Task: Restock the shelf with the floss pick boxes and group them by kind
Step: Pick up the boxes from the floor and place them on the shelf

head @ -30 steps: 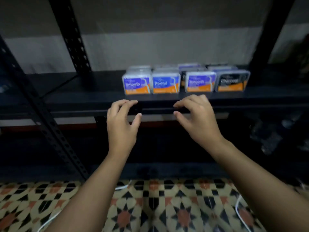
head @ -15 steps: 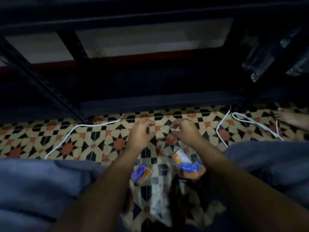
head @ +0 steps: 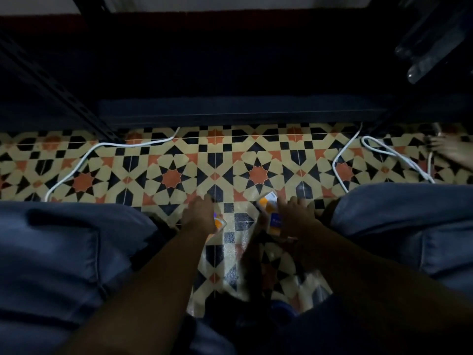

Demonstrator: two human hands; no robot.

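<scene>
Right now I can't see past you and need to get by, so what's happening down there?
A person is crouched over the tiled floor, reaching both hands down to floss pick boxes lying there. The left hand is on one box; the right hand is at two more. White cables trail nearby.

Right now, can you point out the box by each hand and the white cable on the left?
Left box (head: pixel 219 223): head view, its orange corner beside the left hand.
Right box (head: pixel 269 202): head view, its orange face.
White cable (head: pixel 84 160): head view, mid-curve on the tiles.
</scene>
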